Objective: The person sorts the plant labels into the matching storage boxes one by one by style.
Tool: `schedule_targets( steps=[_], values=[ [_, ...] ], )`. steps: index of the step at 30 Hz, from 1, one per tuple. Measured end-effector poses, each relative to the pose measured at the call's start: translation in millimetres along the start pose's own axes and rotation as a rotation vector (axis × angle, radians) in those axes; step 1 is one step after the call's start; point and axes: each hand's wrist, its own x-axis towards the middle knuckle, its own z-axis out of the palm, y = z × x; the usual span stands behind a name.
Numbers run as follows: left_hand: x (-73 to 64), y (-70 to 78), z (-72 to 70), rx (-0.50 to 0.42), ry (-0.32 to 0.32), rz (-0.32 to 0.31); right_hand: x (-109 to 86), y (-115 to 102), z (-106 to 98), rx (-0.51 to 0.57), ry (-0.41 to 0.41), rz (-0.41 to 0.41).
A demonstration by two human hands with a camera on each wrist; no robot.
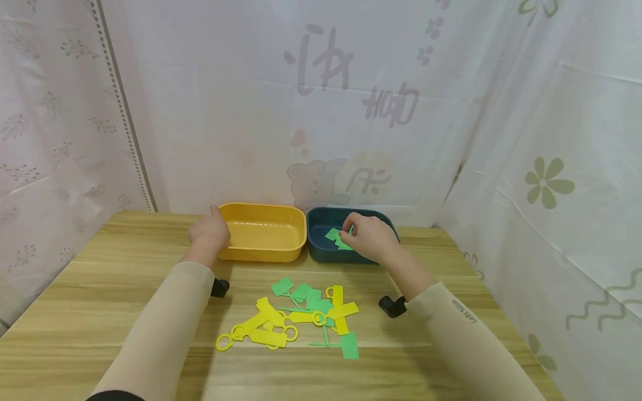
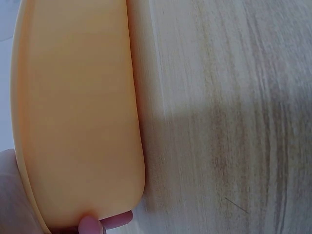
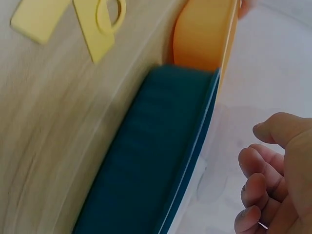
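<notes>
My left hand (image 1: 209,231) grips the left end of a yellow-orange plastic bin (image 1: 261,254); in the left wrist view the thumb side lies at the rim and fingertips (image 2: 91,225) curl against the outer wall. Over the dark teal bin (image 1: 331,255) hovers my right hand (image 1: 370,236), fingers loosely bent. The right wrist view shows a gap between thumb and fingers, with nothing in it. Below that hand, several green plant tags (image 1: 333,234) lie inside the teal bin, one stem rising beside the fingertips. The inside of the yellow-orange bin shows no tags.
In front of the bins, yellow ring-ended tags (image 1: 268,337) and green stemmed tags (image 1: 350,345) lie in an overlapping pile on the wooden table (image 1: 421,362). The two bins stand side by side near a printed white curtain (image 1: 225,111).
</notes>
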Motion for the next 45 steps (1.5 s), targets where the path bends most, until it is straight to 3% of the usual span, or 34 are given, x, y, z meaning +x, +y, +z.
schedule_targets(
  steps=[15, 23, 29, 33, 45],
  values=[
    [1.4, -0.8, 0.7, 0.001, 0.0, 0.003, -16.8, -46.6, 32.2, -0.041, -0.084, -0.205],
    [0.3, -0.2, -1.1, 0.01, -0.031, -0.004, -27.4, -65.8, 46.1, -0.04, -0.292, -0.228],
    [-1.2, 0.8, -2.0, 0.007, -0.029, -0.008, -31.9, -68.9, 57.4, -0.049, -0.423, -0.328],
    [-0.6, 0.8, -1.9, 0.006, -0.032, -0.009, -34.3, -69.7, 64.7, -0.047, -0.498, -0.349],
    [0.5, 0.4, -1.1, 0.008, -0.021, -0.008, -35.0, -69.4, 74.5, -0.062, -0.491, -0.368]
  ],
)
